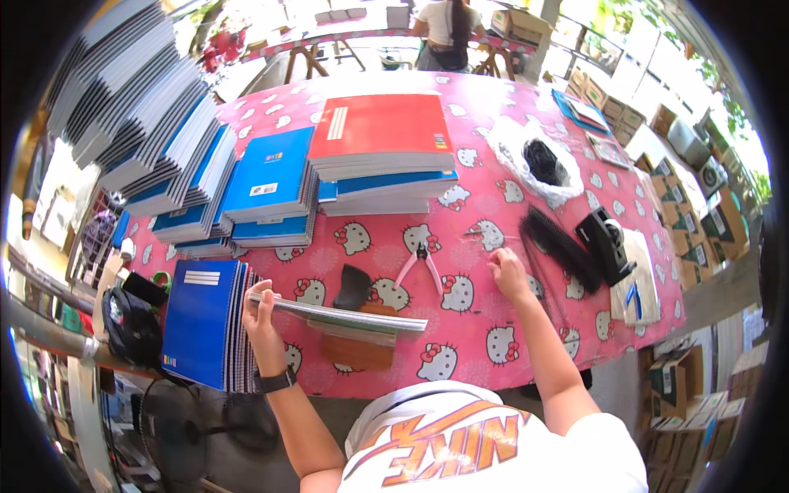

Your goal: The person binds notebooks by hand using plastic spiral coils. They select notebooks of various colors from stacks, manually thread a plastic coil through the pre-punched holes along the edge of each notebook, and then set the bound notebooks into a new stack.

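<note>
My left hand (261, 327) grips one end of a thin notebook (353, 315), held edge-on above the table's near side. Beneath it lie a brown wooden block (355, 353) and a dark curved piece (355, 286). Just left of that hand is a stack of blue spiral-bound notebooks (200, 316). My right hand (509, 273) is over the table's right half, fingers curled together; whatever they may hold is too small to make out. Close by on its right lies a bundle of black binding coils (567, 253). Pink-handled pliers (420, 264) rest between my hands.
Tall piles of notebooks (140, 107) crowd the far left, beside blue notebooks (269, 177) and red ones (382, 127). At right are a white plastic bag (534, 160) with black contents and a black desktop device (606, 245). A person (448, 33) stands beyond the pink table (485, 361).
</note>
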A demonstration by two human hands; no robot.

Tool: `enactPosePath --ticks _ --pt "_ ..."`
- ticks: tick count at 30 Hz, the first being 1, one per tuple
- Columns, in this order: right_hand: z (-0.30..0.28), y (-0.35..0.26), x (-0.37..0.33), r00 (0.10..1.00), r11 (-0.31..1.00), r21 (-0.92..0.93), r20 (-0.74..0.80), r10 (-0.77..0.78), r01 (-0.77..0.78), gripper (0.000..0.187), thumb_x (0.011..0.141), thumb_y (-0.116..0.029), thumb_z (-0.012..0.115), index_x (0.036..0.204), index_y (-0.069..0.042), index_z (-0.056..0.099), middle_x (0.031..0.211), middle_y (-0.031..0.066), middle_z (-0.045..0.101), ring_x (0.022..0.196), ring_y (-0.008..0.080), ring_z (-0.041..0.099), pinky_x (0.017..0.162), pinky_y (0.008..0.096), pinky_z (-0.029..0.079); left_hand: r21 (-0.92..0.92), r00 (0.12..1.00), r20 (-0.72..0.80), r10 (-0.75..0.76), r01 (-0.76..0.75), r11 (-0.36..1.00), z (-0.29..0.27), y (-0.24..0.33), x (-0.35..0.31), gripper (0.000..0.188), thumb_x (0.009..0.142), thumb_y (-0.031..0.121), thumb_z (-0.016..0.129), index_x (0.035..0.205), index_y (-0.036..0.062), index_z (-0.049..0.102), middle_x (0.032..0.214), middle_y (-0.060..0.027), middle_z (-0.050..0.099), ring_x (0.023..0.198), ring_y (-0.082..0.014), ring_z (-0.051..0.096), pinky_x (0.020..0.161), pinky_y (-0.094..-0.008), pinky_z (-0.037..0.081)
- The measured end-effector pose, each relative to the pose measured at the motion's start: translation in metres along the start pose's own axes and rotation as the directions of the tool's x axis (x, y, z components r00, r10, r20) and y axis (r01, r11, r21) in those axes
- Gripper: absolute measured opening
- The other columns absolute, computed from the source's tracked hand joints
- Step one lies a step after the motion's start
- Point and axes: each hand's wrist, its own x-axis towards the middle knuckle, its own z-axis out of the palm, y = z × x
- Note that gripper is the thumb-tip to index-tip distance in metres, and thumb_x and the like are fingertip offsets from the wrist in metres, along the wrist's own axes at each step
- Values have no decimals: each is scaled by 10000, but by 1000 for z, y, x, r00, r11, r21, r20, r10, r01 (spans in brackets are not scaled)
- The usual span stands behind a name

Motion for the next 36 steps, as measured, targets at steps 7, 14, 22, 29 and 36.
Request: enactPosePath --ticks 7,14,22,29,36 --pt "-75 -131 -34 978 881 473 187 -89 -10 275 852 33 502 1103 -43 582 821 119 589 747 215 580 674 285 472 579 908 -240 342 -149 802 40 18 -23 624 910 326 542 1376 -8 294 1392 -180 325 1288 -301 300 1067 -399 231" --pt "-89 -174 -57 949 754 633 99 -300 173 257 770 -6 676 1022 -48 645 862 39 568 700 83 538 588 229 440 776 853 429 298 -517 363 136 44 -90 760 747 534 653 1312 89 409 1227 -106 487 1219 -289 401 1068 -594 -14" --pt "-86 -180 -56 914 717 639 55 -402 277 248 745 -49 712 988 -69 664 851 50 588 719 146 571 604 264 468 738 830 484 277 -558 381 146 19 -87 376 696 360 679 969 118 588 989 -51 535 1097 -246 479 1062 -600 87" --pt "-83 -189 -54 894 718 648 124 -431 256 201 785 -26 662 985 -44 639 858 84 593 720 211 606 618 302 490 740 807 496 321 -586 328 148 15 -90 409 732 292 626 1092 104 578 1095 -43 545 1131 -239 465 1059 -600 89" --pt "-90 -186 -45 874 776 528 123 -470 343 220 778 13 627 991 -40 628 880 98 585 787 261 601 670 341 493 732 806 507 306 -590 342 148 16 -89 418 766 307 628 1129 111 556 1084 -50 543 1136 -254 465 1077 -587 71"
